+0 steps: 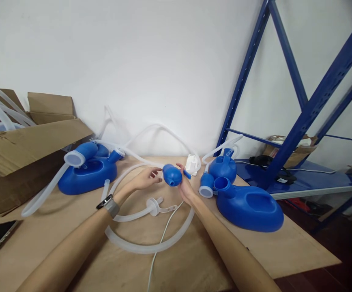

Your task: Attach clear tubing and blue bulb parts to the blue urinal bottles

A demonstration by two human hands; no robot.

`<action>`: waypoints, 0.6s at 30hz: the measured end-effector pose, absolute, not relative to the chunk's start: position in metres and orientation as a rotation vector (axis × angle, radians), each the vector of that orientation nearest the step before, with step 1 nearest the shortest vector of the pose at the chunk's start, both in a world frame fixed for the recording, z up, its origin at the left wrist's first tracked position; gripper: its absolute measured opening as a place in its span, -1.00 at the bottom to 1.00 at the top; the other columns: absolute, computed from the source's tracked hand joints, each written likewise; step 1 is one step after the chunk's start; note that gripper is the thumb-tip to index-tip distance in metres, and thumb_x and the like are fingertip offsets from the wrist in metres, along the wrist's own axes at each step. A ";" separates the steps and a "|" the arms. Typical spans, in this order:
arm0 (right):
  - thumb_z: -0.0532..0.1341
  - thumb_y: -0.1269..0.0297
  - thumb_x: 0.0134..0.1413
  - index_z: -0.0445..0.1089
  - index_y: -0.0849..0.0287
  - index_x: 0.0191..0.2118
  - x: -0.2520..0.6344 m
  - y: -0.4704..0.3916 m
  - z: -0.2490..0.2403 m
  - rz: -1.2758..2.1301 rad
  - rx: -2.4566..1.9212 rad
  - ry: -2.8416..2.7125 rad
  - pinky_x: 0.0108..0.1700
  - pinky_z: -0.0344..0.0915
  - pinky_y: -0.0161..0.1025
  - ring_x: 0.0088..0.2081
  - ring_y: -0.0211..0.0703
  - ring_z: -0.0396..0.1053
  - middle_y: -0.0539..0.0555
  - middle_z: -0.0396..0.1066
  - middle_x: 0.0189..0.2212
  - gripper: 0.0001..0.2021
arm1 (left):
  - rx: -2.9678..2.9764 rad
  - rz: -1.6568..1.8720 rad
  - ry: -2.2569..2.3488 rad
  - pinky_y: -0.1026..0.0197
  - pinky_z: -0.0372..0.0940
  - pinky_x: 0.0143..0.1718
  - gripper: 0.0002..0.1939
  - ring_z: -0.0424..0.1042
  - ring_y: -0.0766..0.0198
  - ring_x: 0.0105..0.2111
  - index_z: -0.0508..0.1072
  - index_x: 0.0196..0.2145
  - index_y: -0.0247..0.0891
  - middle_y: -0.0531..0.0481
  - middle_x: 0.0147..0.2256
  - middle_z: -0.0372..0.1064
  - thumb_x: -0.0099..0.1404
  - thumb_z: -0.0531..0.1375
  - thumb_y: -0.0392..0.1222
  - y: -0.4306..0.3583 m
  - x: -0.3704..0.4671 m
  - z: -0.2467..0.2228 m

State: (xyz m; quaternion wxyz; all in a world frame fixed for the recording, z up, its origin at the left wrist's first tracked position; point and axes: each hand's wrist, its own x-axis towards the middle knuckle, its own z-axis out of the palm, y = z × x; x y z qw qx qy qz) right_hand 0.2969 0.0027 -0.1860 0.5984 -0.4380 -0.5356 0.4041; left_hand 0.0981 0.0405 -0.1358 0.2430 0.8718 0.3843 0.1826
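My right hand (186, 187) grips a rounded blue plastic urinal cup (172, 176) from its right side, with its short nozzle facing me. Just left of the cup is my left hand (148, 178), fingers apart and curved towards it; whether the fingertips touch it I cannot tell. Below the hands a clear plastic cap with a strap (154, 207) sits on the end of a translucent tube (132, 217). Another loose tube (148, 248) curves across the table nearer to me. A small blue piece (187, 174) shows beside my right fingers.
On the right lies an open-necked blue urinal bottle (252, 209), with a second bottle (224, 168) and a lidded cup (206, 184) behind. Another bottle (87, 176) stands left, beside a cardboard box (20, 162). A white device (192, 164), cable (164, 233) and blue shelving (297, 134) surround them.
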 end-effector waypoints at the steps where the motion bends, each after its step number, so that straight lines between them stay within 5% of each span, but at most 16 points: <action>1: -0.13 -0.34 0.30 0.14 -0.01 0.31 0.290 -0.002 -0.184 1.017 -0.963 -1.228 -0.08 0.45 -0.13 0.02 0.04 0.49 0.18 0.44 0.12 -0.32 | 2.280 0.574 1.029 0.12 0.43 -0.08 -0.46 0.50 0.05 -0.01 0.35 0.25 -0.24 -0.21 0.07 0.47 0.38 0.05 -0.02 0.034 0.093 -0.135; 5: 0.11 -0.37 0.19 0.21 -0.07 0.33 0.267 -0.012 -0.178 1.293 -0.816 -1.176 -0.31 0.47 -0.20 -0.15 0.01 0.55 0.12 0.53 0.02 -0.28 | 1.578 0.818 0.903 0.12 0.48 -0.16 -0.52 0.53 0.10 -0.10 0.38 0.19 -0.18 -0.16 -0.01 0.49 0.37 0.14 0.01 0.009 0.074 -0.148; 9: 0.35 -0.22 0.06 0.39 -0.04 0.19 0.256 -0.013 -0.174 1.558 -0.680 -1.051 -0.23 0.51 -0.21 -0.09 -0.02 0.55 0.08 0.54 0.03 -0.36 | 1.164 1.014 0.907 0.14 0.48 -0.23 -0.49 0.53 0.12 -0.16 0.44 0.09 -0.18 -0.13 -0.07 0.48 0.26 0.32 0.08 -0.002 0.052 -0.163; 14: 0.47 -0.12 -0.08 0.51 0.11 -0.01 0.255 -0.018 -0.175 1.836 -0.757 -0.959 -0.19 0.52 -0.15 -0.10 0.06 0.57 0.16 0.58 -0.06 -0.44 | 1.285 1.136 0.876 0.17 0.46 -0.21 -0.39 0.48 0.06 -0.03 0.46 0.17 -0.14 -0.15 0.08 0.44 0.23 0.36 0.13 -0.012 0.027 -0.160; 18: 0.51 -0.07 -0.11 0.53 0.18 -0.12 0.258 -0.019 -0.180 1.916 -0.849 -0.964 -0.28 0.52 -0.12 -0.24 0.04 0.59 0.17 0.60 -0.17 -0.49 | 1.560 0.954 0.804 0.12 0.46 -0.19 -0.49 0.49 0.03 -0.12 0.61 0.02 -0.21 -0.16 0.01 0.51 0.24 0.34 0.17 -0.024 0.022 -0.155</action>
